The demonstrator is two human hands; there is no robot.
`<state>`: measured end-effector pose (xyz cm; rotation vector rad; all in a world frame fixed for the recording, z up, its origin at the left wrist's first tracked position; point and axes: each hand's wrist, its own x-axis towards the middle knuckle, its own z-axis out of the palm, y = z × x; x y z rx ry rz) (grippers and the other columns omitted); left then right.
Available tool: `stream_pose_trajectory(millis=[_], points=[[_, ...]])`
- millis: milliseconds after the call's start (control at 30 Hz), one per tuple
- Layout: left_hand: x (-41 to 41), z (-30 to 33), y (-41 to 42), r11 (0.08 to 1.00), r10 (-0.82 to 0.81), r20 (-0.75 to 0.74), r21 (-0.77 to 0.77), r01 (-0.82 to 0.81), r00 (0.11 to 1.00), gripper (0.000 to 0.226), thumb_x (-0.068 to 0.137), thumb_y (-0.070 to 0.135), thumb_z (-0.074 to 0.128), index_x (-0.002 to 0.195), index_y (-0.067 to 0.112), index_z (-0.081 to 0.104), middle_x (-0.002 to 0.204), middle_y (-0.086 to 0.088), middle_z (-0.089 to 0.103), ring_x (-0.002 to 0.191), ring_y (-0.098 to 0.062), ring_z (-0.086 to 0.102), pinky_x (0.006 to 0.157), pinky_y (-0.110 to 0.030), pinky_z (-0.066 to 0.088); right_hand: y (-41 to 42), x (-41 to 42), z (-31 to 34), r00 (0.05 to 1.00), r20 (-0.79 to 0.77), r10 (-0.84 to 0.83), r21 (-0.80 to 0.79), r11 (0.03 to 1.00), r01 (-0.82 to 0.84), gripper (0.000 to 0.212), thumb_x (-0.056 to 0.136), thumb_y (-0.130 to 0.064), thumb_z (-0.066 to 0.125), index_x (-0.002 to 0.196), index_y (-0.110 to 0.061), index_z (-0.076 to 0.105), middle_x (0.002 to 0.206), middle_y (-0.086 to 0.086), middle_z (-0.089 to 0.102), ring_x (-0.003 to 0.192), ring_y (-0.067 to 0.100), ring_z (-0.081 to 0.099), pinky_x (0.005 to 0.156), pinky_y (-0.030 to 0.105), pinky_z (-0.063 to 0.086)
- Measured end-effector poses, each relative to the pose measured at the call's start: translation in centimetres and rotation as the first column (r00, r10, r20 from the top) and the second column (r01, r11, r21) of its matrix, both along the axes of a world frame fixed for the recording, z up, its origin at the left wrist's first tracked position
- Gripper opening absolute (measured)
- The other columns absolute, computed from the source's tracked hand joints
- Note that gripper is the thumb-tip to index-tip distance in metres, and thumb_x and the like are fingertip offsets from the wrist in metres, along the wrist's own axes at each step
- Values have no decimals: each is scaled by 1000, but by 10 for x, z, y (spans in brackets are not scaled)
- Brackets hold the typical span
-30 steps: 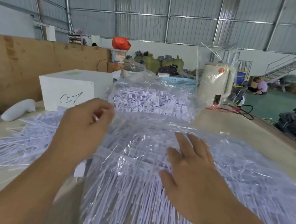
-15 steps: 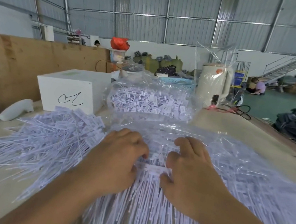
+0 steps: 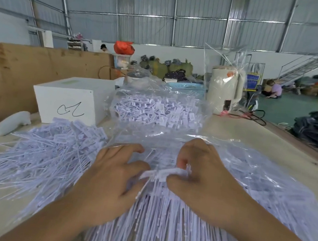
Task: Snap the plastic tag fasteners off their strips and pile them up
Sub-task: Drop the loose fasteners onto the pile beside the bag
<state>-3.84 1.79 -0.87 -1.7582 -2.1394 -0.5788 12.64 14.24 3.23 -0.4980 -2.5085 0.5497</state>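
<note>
A big heap of white tag-fastener strips point(image 3: 170, 229) lies in front of me, partly under clear plastic wrap. My left hand point(image 3: 113, 183) and my right hand point(image 3: 202, 184) meet over its middle, both pinching one strip of fasteners point(image 3: 164, 174) between fingertips and thumbs, lifted slightly off the heap. A loose pile of snapped-off fasteners point(image 3: 48, 156) spreads over the table to the left of my left hand.
A clear bag of fasteners point(image 3: 155, 109) sits behind the heap. A white box point(image 3: 69, 100) with a scribble and a white tagging gun point(image 3: 12, 123) are at the left. A cream kettle point(image 3: 225, 88) in plastic stands at the back right. Brown board walls the left side.
My left hand came from the left pile back to the heap's middle and joined the right hand. Both have closed on a strip and lifted it slightly.
</note>
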Motion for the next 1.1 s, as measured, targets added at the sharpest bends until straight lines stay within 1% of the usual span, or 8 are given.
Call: stream_pose_trajectory(millis=[133,200,400,567,633,767,933,1100], points=[[-8,3,-6,998,-56,186,-17,61,981,47,72,79,40,112,56,48,126,38,34,125,17,18,100,-9,9,1,3,4,982,-169,80,-331,934,-133,25,83,-12,66,71,-17,45,90,-6,45,57,-1,42,51,15,30],[-12,5,-7,997,-50,260,-51,65,964,45,66,81,43,107,63,43,125,44,31,126,18,15,104,-14,12,4,4,5,970,-226,95,-469,862,-194,24,83,-8,67,72,-13,46,84,-5,45,38,3,35,41,16,29],[-25,11,-12,992,-107,474,-9,126,874,42,68,63,64,108,52,60,124,44,42,125,16,31,112,-28,25,7,4,6,972,-201,120,-569,794,-216,21,66,-29,68,61,-19,50,60,11,33,47,17,25,47,33,19],[-29,11,-16,985,-124,560,-28,168,819,44,69,77,55,109,58,59,126,44,42,128,15,29,112,-35,26,10,10,9,976,-96,197,-483,848,-219,27,72,-31,70,63,-20,47,58,4,36,45,16,27,49,30,24],[-31,8,-15,986,-97,500,-70,153,860,30,79,60,62,108,62,57,127,47,36,130,15,24,113,-35,23,10,12,11,968,60,245,-430,881,-197,33,78,-33,75,66,-27,46,59,-3,39,50,16,33,53,29,27],[-36,3,-14,987,-94,467,-75,145,879,42,89,24,66,107,61,59,129,45,36,134,9,24,116,-38,20,4,9,7,940,287,182,-163,977,-140,43,68,-40,80,72,-26,40,83,-4,43,65,11,38,59,30,32],[-31,6,-13,976,-207,552,172,132,808,47,86,-4,65,99,41,73,116,32,61,116,11,51,98,-4,32,2,7,1,945,303,123,-76,992,-104,31,72,-39,67,70,-41,36,84,-8,38,68,7,39,56,24,32],[-23,7,-10,958,-152,431,287,25,889,46,88,-3,62,104,38,72,112,35,62,109,14,54,89,4,32,-3,2,-11,914,394,91,100,985,-142,28,86,-33,48,114,-38,45,88,-8,42,95,17,39,64,27,33]])
